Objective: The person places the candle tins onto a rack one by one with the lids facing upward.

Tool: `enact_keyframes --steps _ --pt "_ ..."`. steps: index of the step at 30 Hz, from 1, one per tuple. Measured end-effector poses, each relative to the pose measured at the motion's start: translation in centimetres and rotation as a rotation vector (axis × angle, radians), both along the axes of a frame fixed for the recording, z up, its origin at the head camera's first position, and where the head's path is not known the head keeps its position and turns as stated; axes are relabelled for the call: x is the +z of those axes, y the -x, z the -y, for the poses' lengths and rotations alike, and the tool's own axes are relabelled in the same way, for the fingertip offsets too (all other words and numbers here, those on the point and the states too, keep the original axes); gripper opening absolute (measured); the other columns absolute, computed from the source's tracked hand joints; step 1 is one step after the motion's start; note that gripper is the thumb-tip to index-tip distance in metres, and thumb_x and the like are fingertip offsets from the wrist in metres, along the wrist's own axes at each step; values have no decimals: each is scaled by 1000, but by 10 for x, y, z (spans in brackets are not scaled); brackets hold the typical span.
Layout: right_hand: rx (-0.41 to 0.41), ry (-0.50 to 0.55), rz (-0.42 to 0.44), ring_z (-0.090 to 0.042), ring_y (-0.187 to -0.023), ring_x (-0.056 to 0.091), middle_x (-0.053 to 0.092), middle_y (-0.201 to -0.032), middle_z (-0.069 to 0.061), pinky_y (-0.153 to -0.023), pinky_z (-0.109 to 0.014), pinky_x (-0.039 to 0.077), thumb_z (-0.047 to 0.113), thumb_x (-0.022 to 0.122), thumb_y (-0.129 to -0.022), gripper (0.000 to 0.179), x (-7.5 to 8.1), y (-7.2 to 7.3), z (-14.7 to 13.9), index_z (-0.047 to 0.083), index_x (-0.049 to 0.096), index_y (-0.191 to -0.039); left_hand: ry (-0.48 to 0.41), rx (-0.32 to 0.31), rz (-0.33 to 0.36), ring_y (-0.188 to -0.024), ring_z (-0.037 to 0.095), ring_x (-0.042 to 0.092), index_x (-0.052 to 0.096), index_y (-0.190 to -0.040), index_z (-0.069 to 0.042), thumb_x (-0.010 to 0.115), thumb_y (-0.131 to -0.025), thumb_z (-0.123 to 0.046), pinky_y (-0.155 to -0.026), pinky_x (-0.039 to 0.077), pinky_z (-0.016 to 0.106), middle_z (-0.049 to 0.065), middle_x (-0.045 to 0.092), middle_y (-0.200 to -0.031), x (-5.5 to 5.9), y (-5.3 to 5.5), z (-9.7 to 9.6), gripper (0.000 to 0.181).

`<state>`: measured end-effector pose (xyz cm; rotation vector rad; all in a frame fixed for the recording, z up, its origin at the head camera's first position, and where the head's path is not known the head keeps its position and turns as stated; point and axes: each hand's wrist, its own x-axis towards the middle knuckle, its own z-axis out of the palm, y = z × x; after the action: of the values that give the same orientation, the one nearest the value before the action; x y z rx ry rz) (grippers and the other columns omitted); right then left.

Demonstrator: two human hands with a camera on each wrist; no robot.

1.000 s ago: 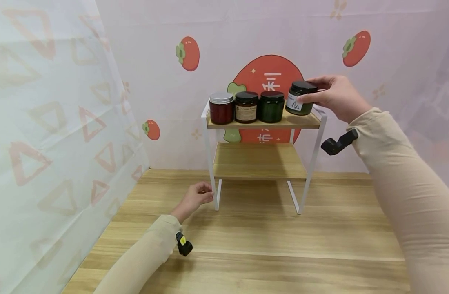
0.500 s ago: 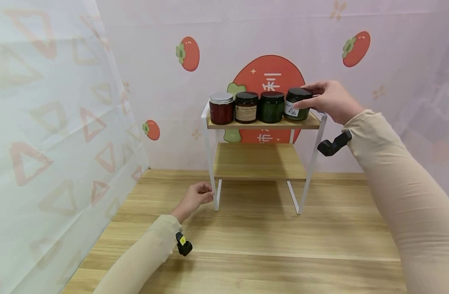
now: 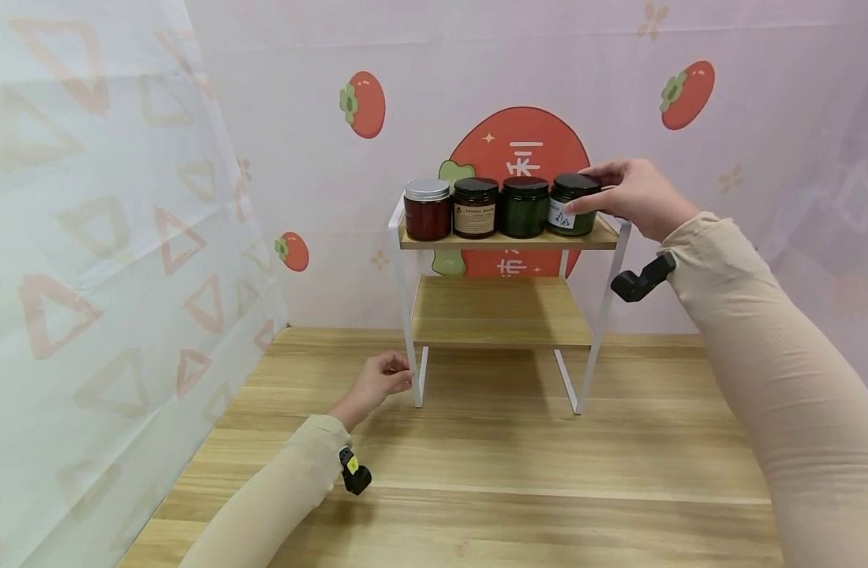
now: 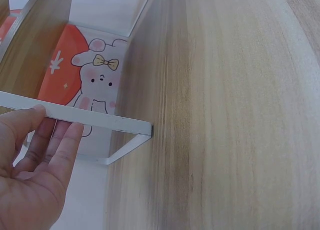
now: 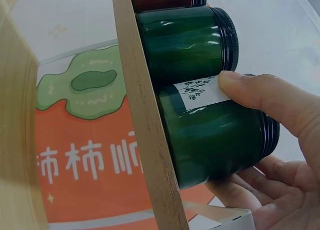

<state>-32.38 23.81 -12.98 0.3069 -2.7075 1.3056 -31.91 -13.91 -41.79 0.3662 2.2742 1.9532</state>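
Observation:
A row of lidded glass jars stands on the top board of a small two-tier shelf [image 3: 501, 312]. My right hand [image 3: 640, 197] grips the rightmost one, a dark green jar [image 5: 215, 140] with a white plant-print label and black lid. In the right wrist view my thumb lies on the label and the other fingers reach round the far side. This jar is on the board, close beside a plain green jar [image 3: 524, 211]. Low on the left, my left hand [image 3: 377, 385] pinches the white shelf leg [image 4: 100, 119] between thumb and fingers.
Further left on the top board are a brown jar [image 3: 475, 213] with a tan label and a red jar [image 3: 427, 217] with a silver lid. The shelf stands on a wooden table [image 3: 512, 465], before a persimmon-print backdrop [image 3: 313, 166]. A white cloth [image 3: 121, 260] hangs at the left.
My right hand has lowered the labelled green jar onto the top board and moved it left, beside the plain green one. My left hand has stayed at the shelf leg.

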Motion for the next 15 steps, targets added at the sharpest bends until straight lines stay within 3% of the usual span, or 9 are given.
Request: enact_keyframes --steps 6,15 --pt "-1 -6 6 -6 -97 54 59 -109 11 -75 -14 47 34 80 -80 76 1 2 0 6 45 -142 -1 5 -1 -105 41 57 58 -102 6 60 -92 3 -84 60 29 25 59 -107 1 0 0 10" --pt "3 -1 22 -6 -95 54 58 -106 11 -75 -14 48 33 78 -82 75 2 0 1 4 44 -142 1 -3 -4 -91 19 60 57 -102 7 59 -93 5 -83 60 27 10 60 -96 -1 2 1 10"
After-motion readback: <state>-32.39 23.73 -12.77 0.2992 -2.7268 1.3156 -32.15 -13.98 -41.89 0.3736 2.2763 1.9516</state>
